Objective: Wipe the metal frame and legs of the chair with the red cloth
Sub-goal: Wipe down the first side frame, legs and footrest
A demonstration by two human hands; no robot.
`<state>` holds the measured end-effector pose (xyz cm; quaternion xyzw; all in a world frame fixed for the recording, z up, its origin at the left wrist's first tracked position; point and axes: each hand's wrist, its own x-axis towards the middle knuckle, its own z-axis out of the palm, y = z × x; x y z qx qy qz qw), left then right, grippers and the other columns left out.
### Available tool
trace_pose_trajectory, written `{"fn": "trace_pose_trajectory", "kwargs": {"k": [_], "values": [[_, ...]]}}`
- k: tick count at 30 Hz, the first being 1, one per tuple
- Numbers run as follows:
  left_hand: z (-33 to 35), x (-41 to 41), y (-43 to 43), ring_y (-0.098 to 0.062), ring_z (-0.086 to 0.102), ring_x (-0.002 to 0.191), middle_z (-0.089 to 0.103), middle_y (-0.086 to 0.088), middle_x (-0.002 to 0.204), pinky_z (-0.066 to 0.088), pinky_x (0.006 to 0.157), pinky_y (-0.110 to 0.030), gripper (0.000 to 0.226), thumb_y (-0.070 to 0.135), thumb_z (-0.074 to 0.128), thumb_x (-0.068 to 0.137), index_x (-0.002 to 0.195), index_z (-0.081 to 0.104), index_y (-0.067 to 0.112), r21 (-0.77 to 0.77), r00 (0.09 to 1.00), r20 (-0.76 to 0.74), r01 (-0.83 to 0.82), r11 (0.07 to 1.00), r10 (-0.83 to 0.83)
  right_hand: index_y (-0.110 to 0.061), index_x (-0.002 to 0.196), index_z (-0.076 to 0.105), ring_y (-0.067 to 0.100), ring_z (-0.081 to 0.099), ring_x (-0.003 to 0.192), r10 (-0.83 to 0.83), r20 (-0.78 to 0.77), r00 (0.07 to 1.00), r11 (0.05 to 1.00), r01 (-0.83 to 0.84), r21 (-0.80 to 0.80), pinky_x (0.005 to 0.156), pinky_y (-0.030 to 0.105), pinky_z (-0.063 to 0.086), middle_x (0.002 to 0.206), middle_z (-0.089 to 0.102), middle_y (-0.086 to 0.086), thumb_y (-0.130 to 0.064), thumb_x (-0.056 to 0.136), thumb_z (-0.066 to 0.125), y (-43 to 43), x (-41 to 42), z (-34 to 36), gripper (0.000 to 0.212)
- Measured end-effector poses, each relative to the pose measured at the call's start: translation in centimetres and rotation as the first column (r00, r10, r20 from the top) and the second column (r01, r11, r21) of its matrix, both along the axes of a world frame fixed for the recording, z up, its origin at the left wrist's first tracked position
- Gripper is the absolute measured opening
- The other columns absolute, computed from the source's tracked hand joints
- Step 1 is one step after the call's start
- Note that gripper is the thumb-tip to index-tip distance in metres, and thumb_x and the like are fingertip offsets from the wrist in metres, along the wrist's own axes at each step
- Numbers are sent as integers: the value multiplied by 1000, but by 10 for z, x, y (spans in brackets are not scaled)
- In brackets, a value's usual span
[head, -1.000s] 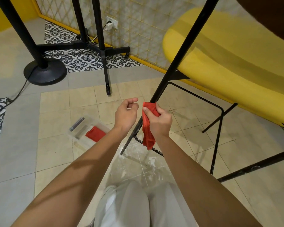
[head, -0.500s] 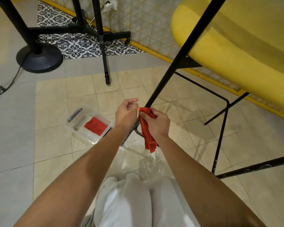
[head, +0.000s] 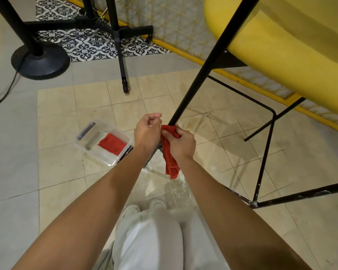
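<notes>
Low on the slanted black chair leg (head: 207, 61), near the middle of the view, the right hand (head: 180, 145) is gripping the red cloth (head: 170, 158), its fingers curling round the cloth and pressing it against the metal while the loose end is hanging down toward six o'clock. Just beside it at nine o'clock, the left hand (head: 146, 133) is hovering with fingers curled in toward the palm, seemingly holding nothing, though the leg is passing behind it and contact is hard to judge. Up at one o'clock the yellow seat (head: 281, 45) is filling the corner. Farther out at nine o'clock a clear plastic box (head: 82, 147) is sitting on the tiles, holding a second red cloth (head: 112, 143). At ten o'clock a round black stand base (head: 40, 62) is resting on the floor.
</notes>
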<state>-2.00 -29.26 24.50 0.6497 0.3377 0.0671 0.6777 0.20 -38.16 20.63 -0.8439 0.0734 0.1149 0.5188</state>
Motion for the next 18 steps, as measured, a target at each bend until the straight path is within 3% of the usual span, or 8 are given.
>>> {"fn": "trace_pose_trajectory", "kwargs": {"k": [3, 5, 7, 10, 18], "values": [[-3, -2, 0, -2, 52, 69, 58, 3, 96, 40, 42, -5, 23, 13, 45, 93, 109, 61, 18, -5, 1000, -15, 12, 1000, -12, -23, 117, 67, 15, 65, 92, -6, -27, 1000, 1000, 6, -2, 79, 21, 49, 100, 70, 0, -32, 81, 70, 2, -3, -6, 37], [-4, -3, 2, -3, 52, 70, 58, 3, 95, 41, 43, -5, 23, 13, 44, 94, 109, 60, 18, -13, 1000, -28, 9, 1000, -10, -24, 115, 68, 16, 66, 90, 11, -38, 999, 1000, -11, -7, 78, 23, 50, 97, 71, 0, -34, 81, 70, 2, -3, -7, 36], [-6, -2, 5, -5, 55, 77, 60, 5, 94, 48, 61, -10, 22, 15, 45, 93, 107, 60, 22, -6, 999, -39, 11, 1000, -12, -24, 118, 66, 17, 66, 90, 25, -36, 999, 1000, -24, 18, 82, 27, 53, 96, 70, 1, -36, 79, 71, -2, -3, -7, 41], [-7, 2, 8, -5, 56, 81, 61, 10, 89, 49, 89, -30, 21, 16, 47, 91, 104, 62, 25, 16, 999, -41, 29, 999, -28, -22, 123, 63, 15, 64, 93, 21, 11, 1000, 997, -22, 78, 87, 28, 52, 99, 67, 2, -37, 78, 72, -7, -1, 1, 48], [25, 3, -5, -8, 57, 90, 63, 7, 96, 48, 97, -35, 20, 15, 45, 94, 104, 62, 22, 35, 999, 40, -19, 999, 18, -17, 131, 54, 16, 60, 102, -18, 154, 988, 989, -4, 145, 91, 32, 52, 103, 57, -8, -36, 80, 70, -15, 4, 53, 57]]}}
